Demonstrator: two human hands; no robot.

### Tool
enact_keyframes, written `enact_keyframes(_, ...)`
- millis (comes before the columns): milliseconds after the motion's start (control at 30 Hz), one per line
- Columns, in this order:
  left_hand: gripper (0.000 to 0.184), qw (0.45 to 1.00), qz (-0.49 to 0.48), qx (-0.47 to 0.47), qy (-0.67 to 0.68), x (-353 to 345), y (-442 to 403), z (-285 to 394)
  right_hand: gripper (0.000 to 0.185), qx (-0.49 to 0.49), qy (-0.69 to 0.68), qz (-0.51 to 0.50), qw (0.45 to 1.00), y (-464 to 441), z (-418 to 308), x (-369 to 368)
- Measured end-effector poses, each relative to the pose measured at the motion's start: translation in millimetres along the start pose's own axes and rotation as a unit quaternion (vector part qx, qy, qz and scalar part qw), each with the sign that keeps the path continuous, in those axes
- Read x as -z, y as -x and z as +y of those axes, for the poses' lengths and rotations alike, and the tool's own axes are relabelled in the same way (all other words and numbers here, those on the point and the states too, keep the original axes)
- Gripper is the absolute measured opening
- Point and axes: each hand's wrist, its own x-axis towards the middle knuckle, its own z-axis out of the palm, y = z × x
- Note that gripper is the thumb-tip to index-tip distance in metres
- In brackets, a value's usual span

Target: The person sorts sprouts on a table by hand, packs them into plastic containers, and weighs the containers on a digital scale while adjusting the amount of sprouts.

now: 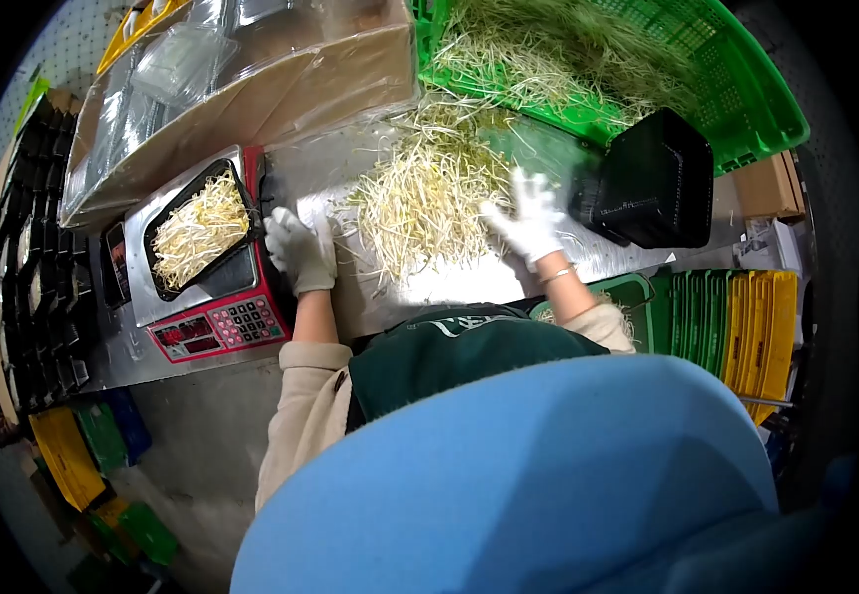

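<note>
A heap of bean sprouts [424, 203] lies on the metal table in front of me. At the heap's right edge is my right hand [528, 218], white-gloved, its fingers spread and nothing in its grasp. My left hand [301, 252], also gloved, is beside the red digital scale [221, 332], its fingers loosely bent and apart, with nothing visible in them. On the scale's plate rests a black tray [164, 282] filled with sprouts [199, 230]. Whether the left fingertips touch the scale's edge I cannot tell.
A green crate [756, 109] of sprouts stands at the back right, with stacked black trays [662, 188] before it. Clear plastic lids [187, 64] fill a cardboard box [325, 84]. Filled black trays [48, 287] are stacked at left; green and yellow baskets [756, 332] stand at right.
</note>
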Motion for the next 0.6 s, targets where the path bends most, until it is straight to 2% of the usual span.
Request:
enact_keyframes(33,0.065,0.975,-0.027,-0.026,0.219,-7.4,-1.5,10.5,0.099,0.053,-0.004,0.006,0.999,11.8,-23.9,-4.3)
enact_keyframes(67,0.056,0.902,-0.056,-0.05,0.426,-22.4,-0.8,23.3,0.094,0.091,-0.072,0.017,0.993,18.5,-43.7,-17.8)
enact_keyframes(100,0.056,0.919,-0.086,-0.08,0.376,-55.4,-4.2,33.8,0.09,0.121,-0.096,-0.01,0.988,25.7,-65.9,-16.8)
enact_keyframes(133,0.062,0.859,-0.2,-0.02,0.47,-47.6,4.2,59.8,0.088,0.188,-0.16,0.044,0.968,23.2,-79.3,-33.1)
enact_keyframes(167,0.069,0.774,-0.308,0.041,0.551,-27.8,13.2,88.9,0.084,0.183,-0.218,0.005,0.959,17.2,-96.2,-35.2)
enact_keyframes(200,0.069,0.774,-0.308,0.038,0.552,-12.4,19.8,106.5,0.081,0.178,-0.274,-0.033,0.945,12.1,-106.4,-32.0)
enact_keyframes(233,0.064,0.723,-0.292,0.098,0.618,1.6,24.6,121.1,0.081,0.179,-0.273,-0.03,0.945,10.2,-107.9,-22.0)
enact_keyframes(267,0.06,0.663,-0.273,0.156,0.679,17.1,24.1,131.2,0.076,0.218,-0.326,-0.014,0.92,7.7,-110.5,-6.5)
enact_keyframes(300,0.056,0.634,-0.261,0.104,0.72,39.7,29.6,130.6,0.073,0.255,-0.377,-0.002,0.89,7.7,-112.9,10.3)
enact_keyframes(333,0.052,0.603,-0.249,0.055,0.756,54.9,37.5,122.9,0.067,0.29,-0.387,0.0,0.875,13.2,-111.9,30.9)
enact_keyframes(367,0.047,0.618,-0.3,-0.018,0.727,38.3,30.5,92.2,0.068,0.315,-0.37,-0.038,0.873,13.3,-107.4,36.7)
enact_keyframes(400,0.047,0.62,-0.299,-0.016,0.725,46.9,36.9,77.8,0.07,0.341,-0.353,-0.074,0.868,12.0,-104.3,38.9)
enact_keyframes(467,0.051,0.545,-0.402,0.044,0.735,70.6,60.8,51.1,0.071,0.374,-0.286,-0.096,0.877,19.0,-96.0,19.5)
enact_keyframes(533,0.06,0.54,-0.451,0.181,0.687,58.4,72.8,26.3,0.097,0.374,-0.125,-0.1,0.914,37.6,-91.0,-11.7)
enact_keyframes(600,0.066,0.553,-0.484,0.205,0.647,57.4,79.8,29.5,0.11,0.353,0.009,-0.072,0.933,74.3,-107.8,-4.6)
